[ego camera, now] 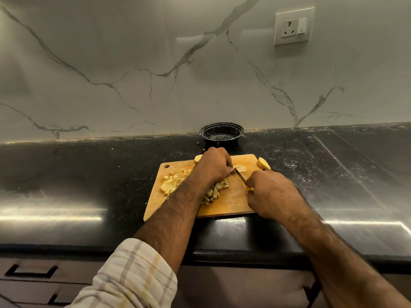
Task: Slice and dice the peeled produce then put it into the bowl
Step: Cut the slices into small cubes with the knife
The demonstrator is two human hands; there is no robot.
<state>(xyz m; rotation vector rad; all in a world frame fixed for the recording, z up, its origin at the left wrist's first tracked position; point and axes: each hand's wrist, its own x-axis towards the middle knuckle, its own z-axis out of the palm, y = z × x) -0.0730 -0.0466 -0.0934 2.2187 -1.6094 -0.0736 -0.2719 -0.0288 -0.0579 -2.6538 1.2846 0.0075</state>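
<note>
Head view: right hand (270, 192) grip closed round knife (240, 175); left hand (214, 164) grip curled on potato slices (240, 168) atop cutting board (231, 201). Risks: blade nicks left fingertips, very close; diced pile (178, 181) spills onto surface. Bowl (221, 134) behind board, empty.

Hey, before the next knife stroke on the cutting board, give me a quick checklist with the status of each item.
1. Knife gripped by the right hand: ok, fingers wrap the yellow handle.
2. Left hand steadying the piece being cut: ok, fingers curled on it.
3. Left fingertips away from the blade: cannot tell, they are hidden under the hand and the blade sits right beside them.
4. Cutting board fully on the counter: ok.
5. Bowl ready beyond the board: ok, no produce in it.
6. Room on the board for more pieces: ok, though the diced pile lies under the left forearm.
</note>
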